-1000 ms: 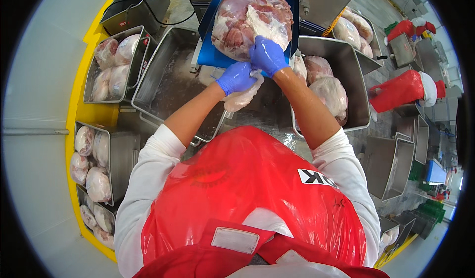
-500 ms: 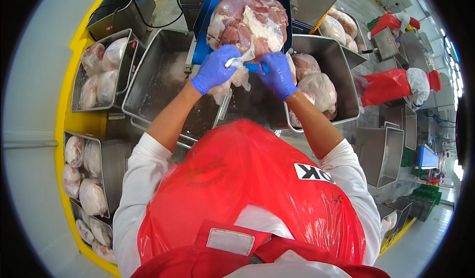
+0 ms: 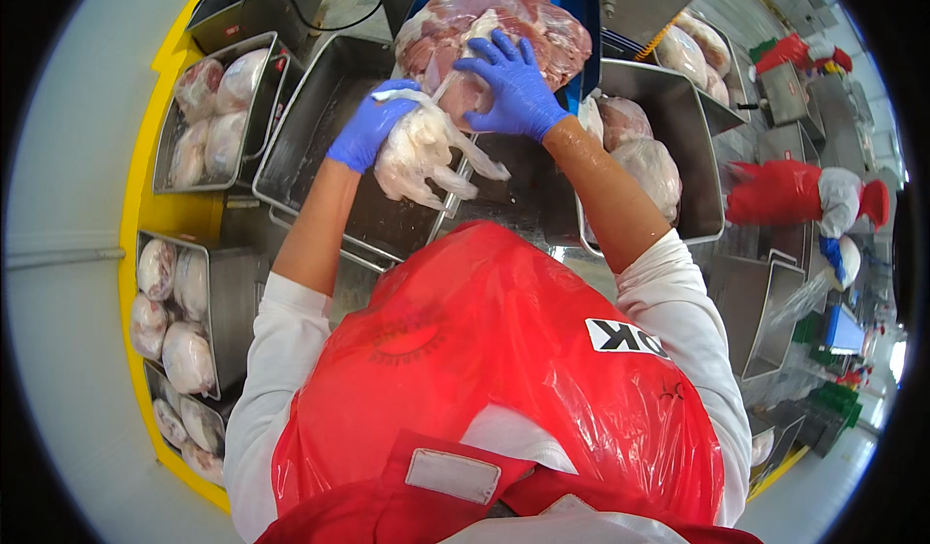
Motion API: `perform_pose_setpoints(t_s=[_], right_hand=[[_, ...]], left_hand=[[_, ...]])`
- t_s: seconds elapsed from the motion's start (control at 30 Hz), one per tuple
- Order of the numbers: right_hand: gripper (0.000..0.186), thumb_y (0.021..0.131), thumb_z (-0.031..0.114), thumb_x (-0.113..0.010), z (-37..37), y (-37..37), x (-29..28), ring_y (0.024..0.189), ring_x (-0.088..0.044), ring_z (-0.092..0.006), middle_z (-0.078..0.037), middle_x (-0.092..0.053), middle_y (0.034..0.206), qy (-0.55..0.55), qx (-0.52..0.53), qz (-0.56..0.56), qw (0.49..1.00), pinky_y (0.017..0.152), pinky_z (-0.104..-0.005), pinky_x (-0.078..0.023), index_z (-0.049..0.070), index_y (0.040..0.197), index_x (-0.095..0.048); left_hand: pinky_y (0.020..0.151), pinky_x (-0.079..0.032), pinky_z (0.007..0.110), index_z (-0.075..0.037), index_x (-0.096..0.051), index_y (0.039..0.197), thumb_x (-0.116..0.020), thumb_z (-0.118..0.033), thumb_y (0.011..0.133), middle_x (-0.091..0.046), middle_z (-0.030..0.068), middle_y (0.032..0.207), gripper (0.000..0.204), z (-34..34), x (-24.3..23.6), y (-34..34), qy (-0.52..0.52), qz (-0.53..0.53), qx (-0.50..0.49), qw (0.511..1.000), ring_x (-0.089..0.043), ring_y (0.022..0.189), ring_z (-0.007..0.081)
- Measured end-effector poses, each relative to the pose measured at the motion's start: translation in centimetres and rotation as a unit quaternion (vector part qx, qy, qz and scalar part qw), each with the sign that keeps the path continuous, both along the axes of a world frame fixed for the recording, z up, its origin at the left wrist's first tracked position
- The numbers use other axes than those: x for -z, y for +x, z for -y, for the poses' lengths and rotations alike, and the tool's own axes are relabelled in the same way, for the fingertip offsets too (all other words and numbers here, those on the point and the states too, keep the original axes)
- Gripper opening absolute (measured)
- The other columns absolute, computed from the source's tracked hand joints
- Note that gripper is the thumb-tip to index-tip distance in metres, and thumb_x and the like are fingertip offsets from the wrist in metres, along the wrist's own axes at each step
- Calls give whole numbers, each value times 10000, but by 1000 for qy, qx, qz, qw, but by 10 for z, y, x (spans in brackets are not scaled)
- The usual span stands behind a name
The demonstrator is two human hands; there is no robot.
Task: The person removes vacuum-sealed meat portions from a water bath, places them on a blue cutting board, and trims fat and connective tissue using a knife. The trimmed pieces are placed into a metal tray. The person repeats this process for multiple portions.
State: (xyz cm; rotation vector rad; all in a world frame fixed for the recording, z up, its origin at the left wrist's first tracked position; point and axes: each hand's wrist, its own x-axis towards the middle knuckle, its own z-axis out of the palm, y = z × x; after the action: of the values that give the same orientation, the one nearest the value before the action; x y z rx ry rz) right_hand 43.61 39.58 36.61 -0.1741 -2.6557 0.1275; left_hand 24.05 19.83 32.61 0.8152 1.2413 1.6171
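Observation:
A large piece of raw pink meat point(image 3: 547, 31) with white fat lies on a blue surface point(image 3: 578, 89) at the top middle. Resting on its near side is my right hand point(image 3: 513, 89), in a blue glove, with its fingers spread. My left hand point(image 3: 366, 132), gloved in blue too, is closed round a limp, whitish, translucent plastic wrapper point(image 3: 417, 161). The wrapper hangs in loose tails over a steel bin point(image 3: 334, 69), beside the meat's near left edge. A thin strand stretches between the wrapper and the meat.
Steel bins of wrapped meat stand close by: one at the right point(image 3: 715, 171), an upper left one point(image 3: 160, 156) and a lower left one point(image 3: 228, 292). Yellow edging point(image 3: 136, 186) runs along the left wall. A co-worker point(image 3: 775, 193) in red stands at the far right.
My left hand has moved left and down with the wrapper, drawing it off the meat's near edge. My right hand has opened onto the meat; the blue tool it held is out of sight.

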Motion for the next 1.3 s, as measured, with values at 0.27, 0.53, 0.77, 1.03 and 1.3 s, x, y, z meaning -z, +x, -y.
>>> perform_pose_setpoints(t_s=[0.27, 0.53, 0.77, 1.03, 1.3], right_hand=[[736, 640, 604, -781, 3, -29, 2, 1490, -301, -478, -110, -449, 1549, 12, 46, 24, 999, 1170, -749, -146, 270, 1284, -657], [714, 642, 577, -790, 4, -24, 0, 1528, -249, -473, -106, -414, 1596, 14, 52, 41, 998, 1165, -758, -144, 298, 1284, -646], [703, 638, 554, -814, -3, -23, -1, 1529, -240, -482, -106, -400, 1610, 25, 37, 56, 997, 1158, -767, -155, 335, 1281, -632], [740, 625, 560, -826, 1, -28, -4, 1525, -231, -492, -115, -389, 1613, 24, 38, 85, 995, 1161, -760, -158, 316, 1295, -627], [781, 627, 543, -829, -3, -29, -3, 1522, -231, -505, -118, -373, 1625, 11, 32, 89, 995, 1162, -740, -174, 306, 1337, -606]], left_hand=[[736, -545, 413, 6, -741, 995, -720, -239, 847, -721, 198, 816, 287, -7, -22, 0, -66, -563, 12, 824, -710, 759, 357], [759, -556, 418, -7, -716, 1050, -757, -215, 846, -732, 204, 939, 294, 17, 7, 11, -51, -504, -30, 862, -721, 853, 383], [732, -554, 436, -47, -699, 1025, -755, -201, 848, -707, 203, 940, 241, 42, 32, 36, -35, -466, -75, 881, -692, 848, 415], [718, -548, 499, -115, -696, 1024, -719, -319, 874, -717, 180, 903, 255, 59, 82, 34, -101, -460, -109, 875, -692, 860, 414], [848, -546, 519, -104, -725, 1101, -652, -424, 915, -729, 233, 1006, 378, 129, 211, -4, -239, -467, -60, 849, -701, 952, 419]])
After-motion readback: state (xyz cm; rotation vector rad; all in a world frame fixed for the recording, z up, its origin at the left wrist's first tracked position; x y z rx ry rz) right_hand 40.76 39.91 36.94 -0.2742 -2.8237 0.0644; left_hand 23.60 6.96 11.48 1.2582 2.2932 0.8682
